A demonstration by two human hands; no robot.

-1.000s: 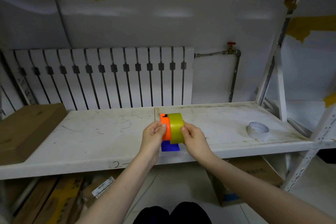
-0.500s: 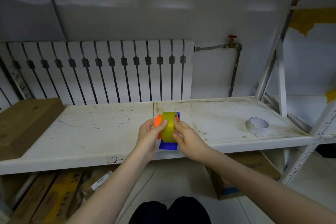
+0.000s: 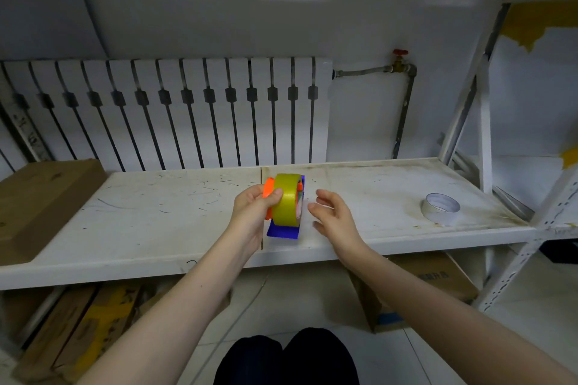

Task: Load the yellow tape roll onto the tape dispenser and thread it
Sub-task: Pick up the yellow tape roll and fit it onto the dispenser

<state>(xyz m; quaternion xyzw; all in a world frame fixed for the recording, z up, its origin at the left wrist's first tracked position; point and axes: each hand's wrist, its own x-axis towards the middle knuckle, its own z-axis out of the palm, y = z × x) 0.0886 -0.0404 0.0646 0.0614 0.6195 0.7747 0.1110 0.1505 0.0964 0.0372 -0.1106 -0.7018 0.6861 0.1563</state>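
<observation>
Near the front edge of a scuffed white shelf (image 3: 131, 228), the left hand (image 3: 250, 212) gripped a yellow tape roll (image 3: 286, 200) on an orange-and-blue plastic tape dispenser (image 3: 283, 232), while the right hand (image 3: 333, 212) hovered just beside, grip wide.

The tape roll (image 3: 286, 200) is translucent yellow, mounted on a dispenser (image 3: 283, 232) with a blue base and orange side parts. The shelf (image 3: 156, 216) is white with dark scuffs and brownish stains along its back edge; near its right edge lies a silvery-white roll (image 3: 440, 208). A brown box (image 3: 37, 197) sits at its left edge.
</observation>
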